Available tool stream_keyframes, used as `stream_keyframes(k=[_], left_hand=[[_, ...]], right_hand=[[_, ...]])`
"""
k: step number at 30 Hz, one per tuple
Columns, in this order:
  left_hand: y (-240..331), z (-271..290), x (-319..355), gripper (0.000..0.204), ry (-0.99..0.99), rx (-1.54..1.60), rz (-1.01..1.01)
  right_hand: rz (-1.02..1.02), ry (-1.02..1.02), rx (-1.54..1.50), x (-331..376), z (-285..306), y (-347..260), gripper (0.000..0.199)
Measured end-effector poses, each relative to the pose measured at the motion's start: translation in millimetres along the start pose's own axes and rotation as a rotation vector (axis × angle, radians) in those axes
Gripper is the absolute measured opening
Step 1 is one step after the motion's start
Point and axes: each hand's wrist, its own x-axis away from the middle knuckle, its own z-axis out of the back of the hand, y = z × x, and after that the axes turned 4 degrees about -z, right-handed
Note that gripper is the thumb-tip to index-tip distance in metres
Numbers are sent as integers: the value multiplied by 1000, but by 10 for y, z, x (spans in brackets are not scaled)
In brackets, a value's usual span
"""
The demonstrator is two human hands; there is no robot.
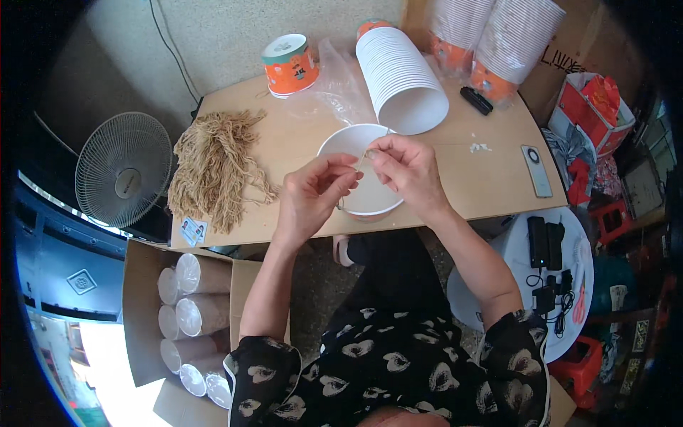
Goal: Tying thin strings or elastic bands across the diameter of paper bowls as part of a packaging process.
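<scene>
My left hand [319, 186] and my right hand [409, 167] are raised close together over a round white paper tub [373, 198] at the table's front edge. Both are closed in a fingertip pinch on a short piece of thin tan cord [361, 162], which runs between them. The fingers hide most of it. Under my left fingers, a bit of cord shows at the tub's side. To the left lies a heap of tan cords [217, 167].
Behind the tub lies a nested stack of white tubs [402, 75], with an orange tub [290, 70] upside down farther left. A phone [536, 171] and black object [476, 101] lie right. A fan [126, 174] and open carton [146, 313] stand left; a round stool [509, 245] holds scissors [580, 302].
</scene>
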Motion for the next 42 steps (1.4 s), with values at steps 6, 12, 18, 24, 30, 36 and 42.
stream_keyframes(k=[6, 12, 18, 24, 30, 36, 42], left_hand=[[-87, -93, 51, 33, 128, -274, -248], [-81, -152, 33, 34, 198, -466, -365], [-90, -174, 72, 20, 233, -621, -484], [-39, -69, 40, 14, 113, -172, 5], [126, 156, -117, 20, -186, 26, 250], [78, 245, -90, 21, -149, 115, 278], [96, 240, -71, 22, -185, 233, 337]], right_hand=[[-134, -45, 23, -2, -32, -81, 11], [-118, -42, 73, 5, -76, -117, 9], [-156, -54, 97, -1, -66, -141, 10], [-114, -43, -39, -23, 18, -113, 11], [139, 49, 145, 64, 19, -60, 10], [476, 248, 518, 369, -69, -111, 12], [386, 193, 506, 514, -160, 8, 15]])
